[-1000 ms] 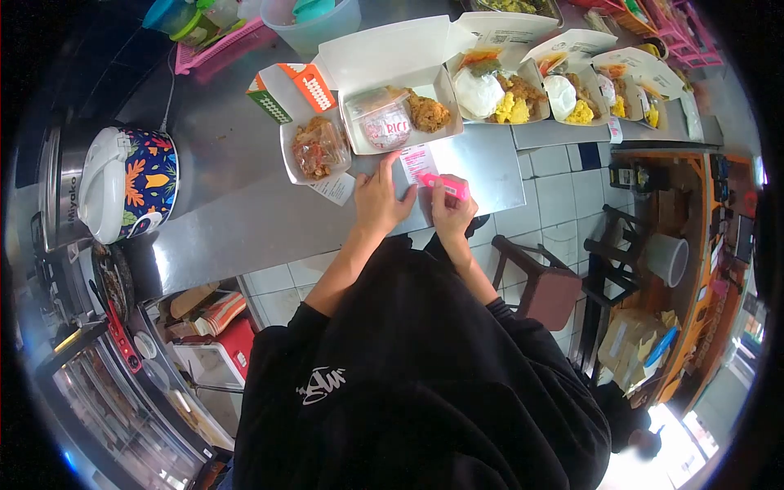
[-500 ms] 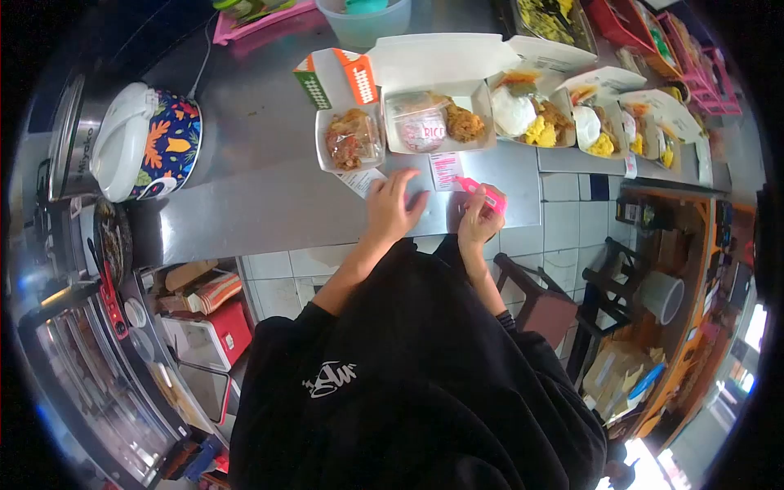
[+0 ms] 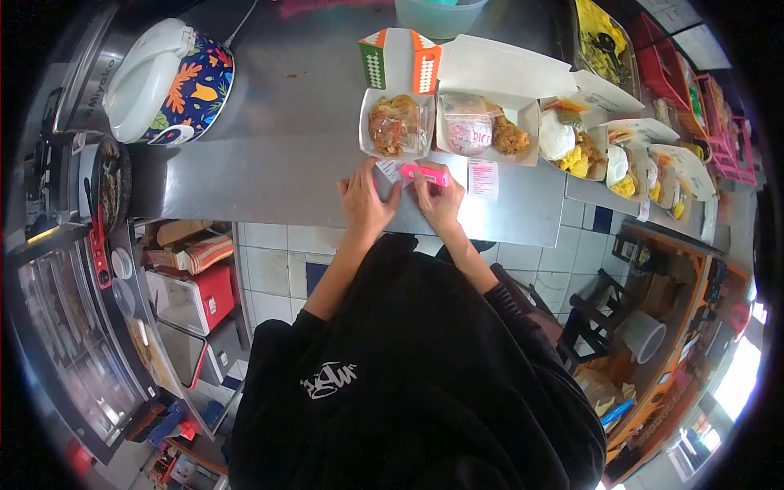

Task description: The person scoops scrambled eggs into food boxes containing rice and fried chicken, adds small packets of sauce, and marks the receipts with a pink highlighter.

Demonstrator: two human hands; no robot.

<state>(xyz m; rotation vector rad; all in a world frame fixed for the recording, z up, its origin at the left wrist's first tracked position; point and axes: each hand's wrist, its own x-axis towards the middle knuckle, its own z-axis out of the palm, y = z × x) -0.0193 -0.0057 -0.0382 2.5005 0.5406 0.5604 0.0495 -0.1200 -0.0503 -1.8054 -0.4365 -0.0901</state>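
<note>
In the head view, my right hand (image 3: 441,200) is closed around a pink highlighter (image 3: 430,175), its tip pointing left over a small printed receipt (image 3: 390,170). My left hand (image 3: 367,198) lies at that receipt's left and lower edge, thumb and fingers apart, steadying it on the steel counter. To the right of my right hand is a second receipt (image 3: 483,180), with pink marks across its lines. Just beyond the hands stands an open small box of fried chicken in a clear bag (image 3: 395,126). Beside it, a larger open box (image 3: 487,151) holds a wrapped rice portion (image 3: 469,135) and fried chicken (image 3: 510,136).
More open meal boxes (image 3: 574,147) with rice, egg and chicken line the counter rightward. A tray of yellow food (image 3: 604,45) and a translucent tub (image 3: 441,18) sit at the back. A patterned rice cooker (image 3: 192,90) stands left. Below right is a dark stool (image 3: 600,306).
My right hand has moved the highlighter from the right receipt to the left one. My left hand has come onto the left receipt's edge. The camera view has shifted.
</note>
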